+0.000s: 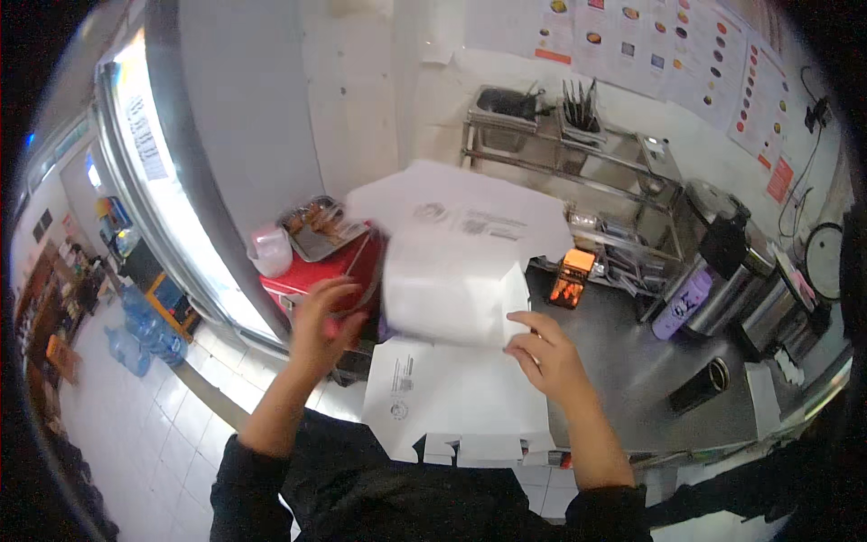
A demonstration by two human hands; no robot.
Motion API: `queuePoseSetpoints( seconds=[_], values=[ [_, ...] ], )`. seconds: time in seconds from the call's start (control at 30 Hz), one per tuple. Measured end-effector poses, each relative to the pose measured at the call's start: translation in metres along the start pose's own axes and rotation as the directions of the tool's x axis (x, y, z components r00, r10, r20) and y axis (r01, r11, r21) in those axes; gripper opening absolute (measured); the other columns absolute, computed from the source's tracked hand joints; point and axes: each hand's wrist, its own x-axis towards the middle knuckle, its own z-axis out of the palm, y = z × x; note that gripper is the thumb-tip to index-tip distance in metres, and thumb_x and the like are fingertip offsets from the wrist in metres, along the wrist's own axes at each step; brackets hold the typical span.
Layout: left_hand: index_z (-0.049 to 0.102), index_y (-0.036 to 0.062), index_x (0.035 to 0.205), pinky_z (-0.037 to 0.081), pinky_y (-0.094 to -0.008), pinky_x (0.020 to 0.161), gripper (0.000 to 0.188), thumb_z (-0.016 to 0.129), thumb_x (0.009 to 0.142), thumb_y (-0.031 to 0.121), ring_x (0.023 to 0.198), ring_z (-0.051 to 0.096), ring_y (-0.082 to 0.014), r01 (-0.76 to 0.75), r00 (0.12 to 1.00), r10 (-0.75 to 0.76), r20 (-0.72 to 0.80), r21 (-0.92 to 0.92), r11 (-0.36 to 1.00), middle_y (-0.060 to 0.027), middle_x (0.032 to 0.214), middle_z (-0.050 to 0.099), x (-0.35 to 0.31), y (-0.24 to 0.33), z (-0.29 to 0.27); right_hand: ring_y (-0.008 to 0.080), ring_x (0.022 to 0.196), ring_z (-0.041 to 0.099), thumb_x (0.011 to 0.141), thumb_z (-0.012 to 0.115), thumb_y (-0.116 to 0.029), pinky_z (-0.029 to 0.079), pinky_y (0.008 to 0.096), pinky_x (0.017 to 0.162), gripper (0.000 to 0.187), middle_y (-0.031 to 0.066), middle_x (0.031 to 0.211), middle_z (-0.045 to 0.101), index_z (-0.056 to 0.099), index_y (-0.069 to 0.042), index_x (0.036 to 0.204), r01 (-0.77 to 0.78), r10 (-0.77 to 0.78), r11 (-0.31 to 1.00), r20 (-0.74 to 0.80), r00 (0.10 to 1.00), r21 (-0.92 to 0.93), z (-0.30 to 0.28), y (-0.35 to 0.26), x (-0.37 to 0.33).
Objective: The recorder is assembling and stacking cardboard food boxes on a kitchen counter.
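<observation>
1. White cardboard box blank [456, 361]: we found it held out in front of our chest, half over the near edge of the steel table [632, 361], lying at the picture's centre. It was kept flat and wide, in our judgement so that its panels could be folded along their creases.
2. Look of the blank: plain white card, one middle panel raised toward 12 o'clock, a broad flap beyond it carrying small grey printed marks, and a row of short tabs along the edge at 6 o'clock.
3. Left hand [323, 321]: we had it at the blank's 9 o'clock edge, fingers curled; the grip seemed to pinch the raised panel's side, though motion blur left us unsure.
4. Right hand [549, 357]: it rested at the 3 o'clock side, fingers spread and pressing down on the lower panel, likely to steady it.
5. Red case [316, 271]: it stood at 10 o'clock, behind the left hand, bearing a metal tray [321, 233].
6. Purple bottle [682, 303]: it stood at 2 o'clock on the table, well apart from the blank.
</observation>
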Motion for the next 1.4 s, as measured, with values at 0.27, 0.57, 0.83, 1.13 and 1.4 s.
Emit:
queuePoseSetpoints(
  seconds=[0.27, 0.57, 0.83, 1.13, 1.4],
  values=[
    [0.062, 0.0036, 0.115, 0.046, -0.0416, 0.097, 0.034, 0.068, 0.082, 0.011, 0.112, 0.054, -0.0363, -0.205, 0.921, 0.18, 0.346, 0.036, 0.978, -0.017, 0.116, 0.059, 0.02, -0.069, 0.135, 0.0317, 0.095, 0.057, 0.083, 0.069, -0.01, 0.049, 0.0402, 0.082, 0.011, 0.0113, 0.097, 0.06, 0.064, -0.003, 0.089, 0.021, -0.022, 0.995, -0.012, 1.0, -0.097, 0.092, 0.108, 0.029],
    [0.061, 0.0044, 0.095, 0.049, -0.04, 0.087, 0.016, 0.065, 0.079, 0.002, 0.094, 0.059, -0.0337, -0.339, 0.855, 0.392, 0.339, -0.205, 0.918, -0.0131, 0.098, 0.061, 0.011, -0.101, 0.147, 0.0319, 0.096, 0.058, 0.082, 0.071, -0.013, 0.048, 0.04, 0.084, 0.015, 0.0118, 0.097, 0.061, 0.063, -0.002, 0.089, -0.027, 0.027, 0.999, 0.001, 1.0, -0.04, 0.091, 0.147, 0.016],
    [0.057, 0.0013, 0.099, 0.049, -0.04, 0.087, 0.02, 0.064, 0.08, 0.001, 0.099, 0.058, -0.0352, -0.264, 0.893, 0.325, 0.31, -0.222, 0.939, -0.0162, 0.104, 0.059, 0.001, -0.099, 0.152, 0.0332, 0.096, 0.057, 0.081, 0.072, -0.017, 0.046, 0.0415, 0.092, 0.018, 0.01, 0.094, 0.062, 0.063, -0.002, 0.087, -0.047, 0.053, 0.993, 0.059, 0.997, -0.108, 0.089, 0.152, 0.017],
    [0.058, 0.0009, 0.096, 0.048, -0.0419, 0.089, 0.016, 0.065, 0.082, 0.004, 0.101, 0.058, -0.0378, -0.187, 0.957, 0.215, 0.195, -0.152, 0.97, -0.0173, 0.112, 0.061, 0.01, -0.09, 0.152, 0.0341, 0.101, 0.055, 0.087, 0.066, -0.014, 0.044, 0.0391, 0.092, 0.035, 0.018, 0.11, 0.06, 0.058, -0.007, 0.12, -0.072, 0.071, 0.997, -0.214, 0.974, 0.003, 0.099, 0.163, 0.011],
    [0.061, 0.0006, 0.096, 0.05, -0.0414, 0.088, 0.021, 0.062, 0.075, 0.0, 0.102, 0.06, -0.037, 0.065, 0.889, 0.039, 0.457, -0.211, 0.975, -0.0186, 0.103, 0.06, 0.033, -0.103, 0.162, 0.0383, 0.127, 0.05, 0.094, 0.057, -0.019, 0.041, 0.0417, 0.103, 0.055, 0.026, 0.136, 0.052, 0.038, -0.007, 0.144, -0.572, 0.571, 0.801, 0.063, 0.818, 0.174, 0.107, 0.171, 0.007]
  ],
)
